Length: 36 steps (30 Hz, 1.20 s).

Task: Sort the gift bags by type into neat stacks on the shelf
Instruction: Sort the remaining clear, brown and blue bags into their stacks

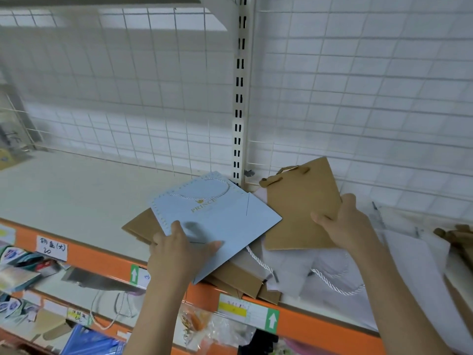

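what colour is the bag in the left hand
Light blue with gold lettering, seen in the head view: bag, left hand.

Prince bag (217, 221) lies on kraft bags (138, 226), left of another kraft bag (299, 201).

A white wire-grid back panel (153, 98) rises behind a pale shelf board (76, 190) edged by an orange beam (102, 257) with paper labels, split by a slotted white upright (239, 98); assorted goods crowd the lower shelf (38, 290) beneath.
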Each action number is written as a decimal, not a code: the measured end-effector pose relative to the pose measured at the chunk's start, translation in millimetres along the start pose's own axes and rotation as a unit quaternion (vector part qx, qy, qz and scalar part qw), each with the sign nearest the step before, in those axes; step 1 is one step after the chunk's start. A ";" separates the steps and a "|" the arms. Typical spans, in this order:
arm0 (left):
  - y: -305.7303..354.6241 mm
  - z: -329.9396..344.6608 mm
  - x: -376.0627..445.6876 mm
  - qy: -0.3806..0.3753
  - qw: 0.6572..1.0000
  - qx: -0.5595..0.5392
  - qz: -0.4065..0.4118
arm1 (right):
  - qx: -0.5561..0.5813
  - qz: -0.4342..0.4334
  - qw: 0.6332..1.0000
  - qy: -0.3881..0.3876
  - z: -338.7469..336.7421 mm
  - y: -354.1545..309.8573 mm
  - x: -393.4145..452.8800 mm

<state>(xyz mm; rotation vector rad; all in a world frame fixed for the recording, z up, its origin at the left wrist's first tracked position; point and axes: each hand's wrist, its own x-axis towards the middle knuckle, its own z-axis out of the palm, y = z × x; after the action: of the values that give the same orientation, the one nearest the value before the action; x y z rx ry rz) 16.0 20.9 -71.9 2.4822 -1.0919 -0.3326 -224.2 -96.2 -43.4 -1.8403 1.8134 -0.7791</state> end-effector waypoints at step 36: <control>142.8 58.4 -86.3 -0.014 0.792 -0.608 0.051 | 0.127 0.162 0.928 0.311 -165.3 183.1 -77.1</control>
<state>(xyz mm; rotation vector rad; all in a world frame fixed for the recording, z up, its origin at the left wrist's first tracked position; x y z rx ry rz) -155.6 -17.8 -54.3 1.2457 -0.6366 -0.7432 -469.4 -14.7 -48.1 -1.1508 2.1753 -1.4975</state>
